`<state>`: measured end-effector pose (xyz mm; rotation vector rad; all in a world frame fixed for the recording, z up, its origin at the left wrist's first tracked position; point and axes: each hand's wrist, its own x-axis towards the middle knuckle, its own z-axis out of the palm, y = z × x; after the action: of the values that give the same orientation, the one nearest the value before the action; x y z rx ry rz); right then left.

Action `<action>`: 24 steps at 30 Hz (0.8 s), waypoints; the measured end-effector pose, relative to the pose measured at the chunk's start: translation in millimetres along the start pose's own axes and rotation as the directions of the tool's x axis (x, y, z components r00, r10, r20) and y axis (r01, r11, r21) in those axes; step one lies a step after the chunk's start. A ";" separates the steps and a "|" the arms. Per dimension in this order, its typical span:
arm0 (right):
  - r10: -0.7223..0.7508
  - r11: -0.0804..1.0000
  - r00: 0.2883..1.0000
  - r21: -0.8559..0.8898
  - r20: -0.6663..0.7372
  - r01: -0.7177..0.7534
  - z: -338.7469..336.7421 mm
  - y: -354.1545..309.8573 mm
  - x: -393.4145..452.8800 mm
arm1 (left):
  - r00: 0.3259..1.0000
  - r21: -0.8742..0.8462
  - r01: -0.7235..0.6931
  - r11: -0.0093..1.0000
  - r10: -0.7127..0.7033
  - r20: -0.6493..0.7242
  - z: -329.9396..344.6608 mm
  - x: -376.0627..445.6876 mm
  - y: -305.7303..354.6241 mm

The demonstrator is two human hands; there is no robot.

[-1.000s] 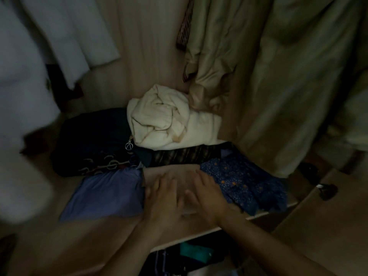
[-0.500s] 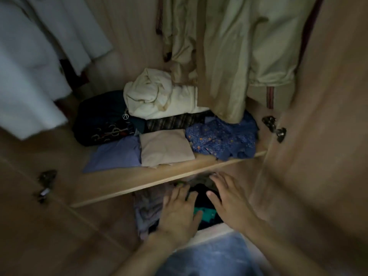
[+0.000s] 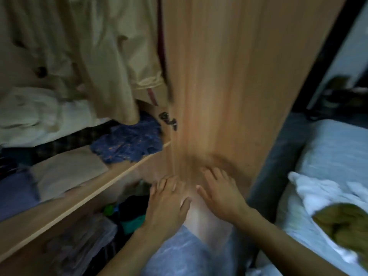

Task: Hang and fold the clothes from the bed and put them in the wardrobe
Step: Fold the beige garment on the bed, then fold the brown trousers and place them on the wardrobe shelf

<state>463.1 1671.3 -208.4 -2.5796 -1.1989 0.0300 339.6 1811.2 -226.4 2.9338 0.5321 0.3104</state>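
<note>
My left hand (image 3: 167, 202) and my right hand (image 3: 219, 194) hover side by side, both empty with fingers spread, in front of the open wooden wardrobe door (image 3: 229, 76). To their left the wardrobe shelf (image 3: 83, 198) carries a folded beige garment (image 3: 67, 170), a blue patterned cloth (image 3: 127, 144), a purple folded piece (image 3: 14, 192) and a cream bundle (image 3: 39, 116). Khaki coats (image 3: 89, 46) hang above the shelf. At the right, the bed (image 3: 334, 156) holds white clothes (image 3: 322, 194) and an olive garment (image 3: 344, 222).
Below the shelf lies a dark pile with green and teal cloth (image 3: 129, 214) and a clear plastic bag (image 3: 83, 240). A black hinge (image 3: 168, 118) sits on the door's inner edge. Dark objects stand on the floor at the far right (image 3: 338, 92).
My hands left the folded beige garment on the shelf, drew back and down, and the view swung right so the wardrobe door and the bed now show.
</note>
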 end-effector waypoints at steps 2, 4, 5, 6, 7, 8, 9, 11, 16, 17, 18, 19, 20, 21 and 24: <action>0.092 0.995 0.996 -0.032 0.013 -0.092 -8.8 13.5 -21.9 | 0.996 -0.066 -0.091 0.994 0.090 -0.023 7.5 4.9 19.6; 0.173 0.984 0.985 -0.043 -0.014 -0.174 -12.4 30.1 -48.3 | 0.983 -0.153 -0.183 0.971 0.180 -0.038 17.7 5.4 40.6; 0.212 0.976 0.977 -0.050 -0.022 -0.213 -13.8 38.6 -63.3 | 0.975 -0.188 -0.222 0.957 0.219 -0.033 24.0 4.3 51.7; 0.254 0.965 0.967 -0.057 -0.021 -0.255 -15.9 47.9 -80.4 | 0.967 -0.215 -0.253 0.943 0.255 -0.020 29.5 1.4 65.1; 0.295 0.953 0.955 -0.065 -0.021 -0.296 -18.3 57.9 -99.2 | 0.957 -0.237 -0.279 0.930 0.289 0.008 35.2 -3.4 80.1; 0.336 0.938 0.941 -0.076 -0.024 -0.337 -21.0 68.0 -118.9 | 0.944 -0.250 -0.304 0.919 0.326 0.051 39.3 -10.0 96.5; 0.371 0.923 0.928 -0.092 -0.039 -0.374 -24.3 76.8 -139.8 | 0.923 -0.248 -0.330 0.911 0.366 0.115 42.9 -17.6 112.8; 0.449 0.884 0.890 -0.108 -0.072 -0.455 -29.2 94.8 -183.1 | 0.860 -0.213 -0.394 0.894 0.440 0.258 48.7 -32.0 146.2; 0.641 0.758 0.758 -0.057 -0.121 -0.650 -38.1 133.7 -284.6 | 0.724 -0.100 -0.557 0.824 0.541 0.427 46.3 -63.7 216.4; 0.665 0.737 0.735 -0.042 -0.132 -0.675 -40.4 141.4 -302.4 | 0.706 -0.094 -0.575 0.813 0.551 0.444 45.3 -68.7 228.7; 0.688 0.716 0.712 -0.025 -0.137 -0.697 -42.0 149.6 -319.0 | 0.695 -0.086 -0.590 0.803 0.559 0.452 43.5 -73.3 240.9; 0.706 0.699 0.693 -0.010 -0.145 -0.715 -42.8 158.1 -335.2 | 0.689 -0.067 -0.605 0.793 0.565 0.454 42.5 -78.0 252.9; 0.719 0.687 0.678 0.004 -0.154 -0.727 -43.1 166.7 -350.5 | 0.687 -0.048 -0.618 0.784 0.569 0.452 43.4 -82.9 265.1; 0.725 0.680 0.670 0.017 -0.161 -0.733 -43.1 175.7 -364.5 | 0.688 -0.037 -0.624 0.781 0.571 0.447 45.2 -87.8 278.1; 0.724 0.684 0.666 0.064 -0.182 -0.726 -45.1 202.0 -405.9 | 0.690 -0.040 -0.621 0.783 0.570 0.447 57.1 -104.1 323.3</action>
<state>355.2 1232.0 -263.1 -2.8092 -0.0280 -0.0616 364.1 1468.1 -242.9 3.0473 -0.5113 -0.3421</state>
